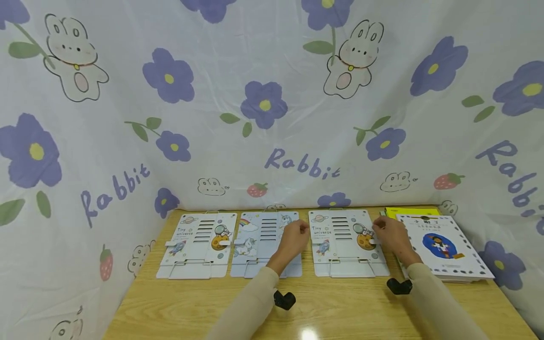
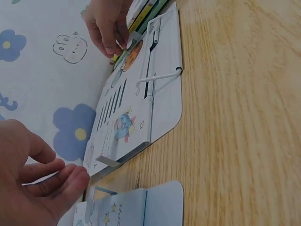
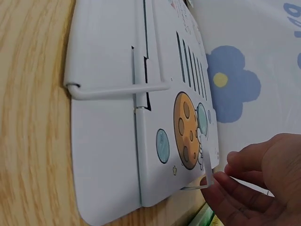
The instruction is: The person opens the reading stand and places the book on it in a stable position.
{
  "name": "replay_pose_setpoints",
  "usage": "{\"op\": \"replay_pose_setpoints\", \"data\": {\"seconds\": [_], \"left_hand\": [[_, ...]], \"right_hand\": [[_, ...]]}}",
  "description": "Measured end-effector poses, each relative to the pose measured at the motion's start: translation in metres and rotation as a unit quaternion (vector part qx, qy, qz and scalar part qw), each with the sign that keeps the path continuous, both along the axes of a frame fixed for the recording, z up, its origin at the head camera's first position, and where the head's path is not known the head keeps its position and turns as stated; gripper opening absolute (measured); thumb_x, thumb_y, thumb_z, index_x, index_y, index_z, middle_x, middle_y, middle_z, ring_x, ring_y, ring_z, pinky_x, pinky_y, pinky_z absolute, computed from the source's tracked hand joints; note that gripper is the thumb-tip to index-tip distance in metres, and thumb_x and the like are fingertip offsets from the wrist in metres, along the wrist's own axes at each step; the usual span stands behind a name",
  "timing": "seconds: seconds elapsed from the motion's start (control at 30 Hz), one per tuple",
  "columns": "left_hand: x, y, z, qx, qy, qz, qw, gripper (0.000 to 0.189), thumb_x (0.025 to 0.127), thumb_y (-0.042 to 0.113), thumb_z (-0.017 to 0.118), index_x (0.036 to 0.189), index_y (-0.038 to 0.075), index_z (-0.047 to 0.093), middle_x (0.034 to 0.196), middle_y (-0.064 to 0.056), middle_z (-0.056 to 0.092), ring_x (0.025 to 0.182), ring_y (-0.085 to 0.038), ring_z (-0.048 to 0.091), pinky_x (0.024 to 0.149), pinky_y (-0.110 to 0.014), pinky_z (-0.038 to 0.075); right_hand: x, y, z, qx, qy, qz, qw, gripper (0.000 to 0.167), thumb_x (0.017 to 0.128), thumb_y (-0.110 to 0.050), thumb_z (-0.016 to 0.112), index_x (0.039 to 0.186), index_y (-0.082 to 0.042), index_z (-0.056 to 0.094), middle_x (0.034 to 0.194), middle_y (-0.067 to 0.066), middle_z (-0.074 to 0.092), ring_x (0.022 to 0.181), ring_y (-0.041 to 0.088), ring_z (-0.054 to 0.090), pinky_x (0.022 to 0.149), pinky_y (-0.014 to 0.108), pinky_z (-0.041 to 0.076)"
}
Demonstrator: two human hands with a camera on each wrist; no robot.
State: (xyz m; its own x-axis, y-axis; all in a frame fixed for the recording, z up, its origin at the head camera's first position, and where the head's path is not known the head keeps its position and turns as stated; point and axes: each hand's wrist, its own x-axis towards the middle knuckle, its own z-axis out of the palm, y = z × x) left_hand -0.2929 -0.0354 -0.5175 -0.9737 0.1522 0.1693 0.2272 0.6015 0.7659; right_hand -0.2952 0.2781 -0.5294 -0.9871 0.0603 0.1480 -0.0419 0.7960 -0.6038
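Three white and pale-blue book stands lie in a row along the back of the table. My right hand is at the right edge of the right "Tiny universe" book stand. Its curled fingertips hold the small page clip there, one fingertip showing behind it. My left hand hovers over the right side of the blue unicorn book stand, fingers loosely bent around nothing. In the left wrist view it is close to the right stand's left page clip, with a gap between.
Another "Tiny universe" book stand lies at the far left. A stack of books, white cover on top, stands to the right of my right hand. Behind everything hangs a patterned cloth. The wooden table runs toward me.
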Motion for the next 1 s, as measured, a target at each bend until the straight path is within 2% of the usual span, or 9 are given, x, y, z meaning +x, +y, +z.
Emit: {"op": "replay_pose_setpoints", "data": {"seconds": [0.2,0.33,0.43,0.6,0.87,1.0], "left_hand": [[-0.006,0.009,-0.002,-0.011,-0.052,0.001,0.9986,0.031,0.101,0.011,0.06,0.124,-0.006,0.072,0.116,-0.017,0.077,0.097,-0.024,0.072,0.088,-0.038,0.061],[-0.008,0.012,-0.005,-0.008,-0.075,-0.003,0.9972,0.031,0.102,0.011,0.06,0.125,-0.008,0.07,0.115,-0.02,0.075,0.087,-0.022,0.068,0.085,-0.04,0.06],[-0.011,0.013,-0.007,-0.011,-0.082,0.0,0.9965,0.032,0.103,0.012,0.06,0.125,-0.008,0.069,0.117,-0.02,0.075,0.092,-0.025,0.069,0.089,-0.042,0.06],[-0.015,0.015,-0.009,0.003,-0.1,0.01,0.995,0.033,0.103,0.014,0.059,0.127,-0.006,0.069,0.121,-0.02,0.076,0.112,-0.033,0.073,0.096,-0.045,0.061],[-0.016,0.018,-0.008,0.033,-0.108,0.019,0.9934,0.032,0.103,0.014,0.057,0.127,-0.003,0.069,0.114,-0.018,0.076,0.1,-0.029,0.075,0.083,-0.039,0.062],[-0.016,0.019,-0.008,0.042,-0.108,0.021,0.9931,0.033,0.104,0.014,0.057,0.129,-0.003,0.069,0.12,-0.019,0.075,0.107,-0.031,0.073,0.088,-0.043,0.062]], "right_hand": [[0.001,0.0,-0.005,-0.011,-0.024,-0.003,0.9996,0.029,0.105,-0.017,0.062,0.121,0.007,0.068,0.113,0.027,0.073,0.091,0.032,0.068,0.073,0.04,0.055],[0.0,-0.001,-0.007,-0.02,-0.063,-0.02,0.9976,0.033,0.107,-0.018,0.059,0.126,0.008,0.065,0.116,0.027,0.07,0.092,0.03,0.066,0.075,0.04,0.055],[0.0,-0.002,-0.009,-0.021,-0.082,-0.03,0.996,0.034,0.107,-0.018,0.059,0.128,0.008,0.064,0.118,0.028,0.069,0.092,0.03,0.066,0.076,0.039,0.055],[-0.001,-0.004,-0.015,-0.023,-0.066,-0.031,0.9971,0.031,0.104,-0.013,0.062,0.125,0.009,0.066,0.114,0.027,0.07,0.09,0.03,0.066,0.073,0.037,0.054],[-0.001,-0.005,-0.015,-0.025,-0.054,-0.024,0.998,0.028,0.103,-0.007,0.063,0.127,0.009,0.064,0.117,0.03,0.068,0.1,0.038,0.067,0.081,0.047,0.057],[-0.001,-0.005,-0.013,-0.032,-0.055,-0.025,0.9976,0.031,0.103,-0.005,0.063,0.13,0.009,0.061,0.12,0.032,0.067,0.103,0.041,0.068,0.081,0.048,0.058]]}}
